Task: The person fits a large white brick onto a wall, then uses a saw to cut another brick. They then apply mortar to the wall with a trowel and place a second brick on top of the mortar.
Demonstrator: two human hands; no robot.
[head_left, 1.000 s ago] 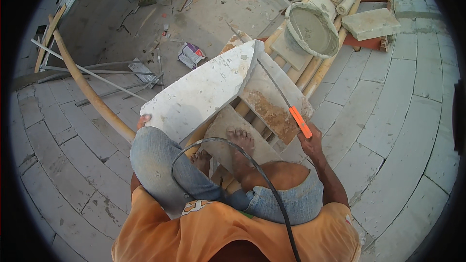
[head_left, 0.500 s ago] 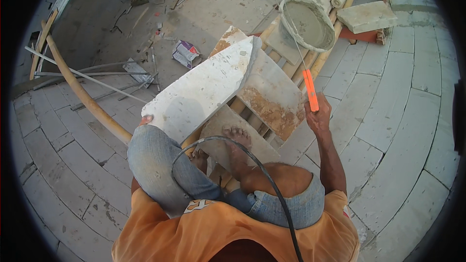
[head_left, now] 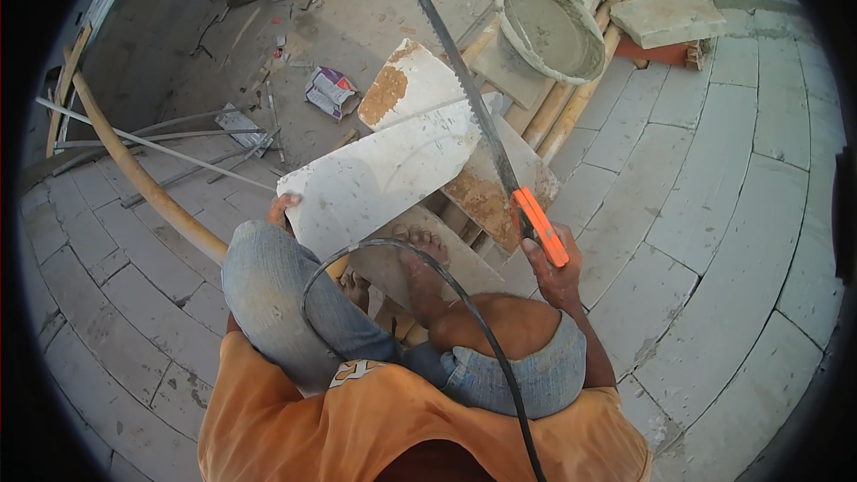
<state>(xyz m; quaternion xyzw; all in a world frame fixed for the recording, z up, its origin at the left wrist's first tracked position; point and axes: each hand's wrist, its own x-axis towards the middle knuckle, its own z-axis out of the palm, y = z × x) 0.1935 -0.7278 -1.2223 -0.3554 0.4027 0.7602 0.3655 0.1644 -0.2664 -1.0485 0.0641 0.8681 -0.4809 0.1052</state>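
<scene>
My right hand (head_left: 557,270) is wrapped round the orange handle of a hand saw (head_left: 486,120). The saw's long, dark toothed blade slants up and to the left, passing over the right end of a white, pale lightweight block (head_left: 384,170). Whether the teeth touch the block I cannot tell. At the block's near left end my left hand (head_left: 283,211) grips its edge, mostly hidden behind my raised knee. Beneath lies a brown-stained block (head_left: 486,196), and another stained piece (head_left: 399,80) sits at the far side. My bare foot (head_left: 424,245) rests on a slab (head_left: 384,268).
A bucket of grey mortar (head_left: 549,31) stands on wooden poles (head_left: 558,112) at the far right, near a block piece (head_left: 669,18). To the left lie a curved bamboo pole (head_left: 147,174) and metal strips (head_left: 161,147). A black cable (head_left: 482,303) arcs before me.
My right hand has come nearer and slightly left, and the saw has swung so its blade points up-left across the block. The white block has turned and shifted slightly.
</scene>
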